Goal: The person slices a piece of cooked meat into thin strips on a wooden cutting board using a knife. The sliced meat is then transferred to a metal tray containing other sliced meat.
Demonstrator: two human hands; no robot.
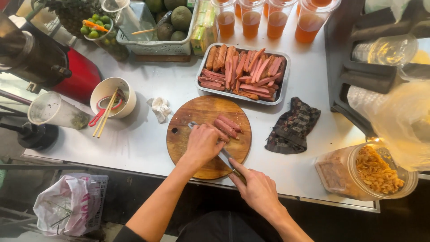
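Risk to fingers: your left hand lies right over the knife, so the blade passes under your palm; if the sausage rolls or the edge rides up, I judge it could nick a fingertip
Risk of a skewed cut: the sausages are round and smooth, and one pressed flat may squirm sideways, leaving uneven halves
Risk at the board: the round wooden cutting board sits close to the near edge of the counter; a hard push toward you could slide it
Risk of clutter: the crumpled tissue lies just beside the board and the dark folded cloth is near on the other side; either could snag a sweeping elbow
Left hand: fingers bent and pressed down flat on a sausage, holding it against the board, not clenched
Right hand: closed around the knife handle near the board's near rim, blade pointing away across the board
Sausages: two or three whole ones lie on the middle of the board, touching each other, partly hidden by your left hand
Metal tray: beyond the board, filled with sausages already split lengthwise
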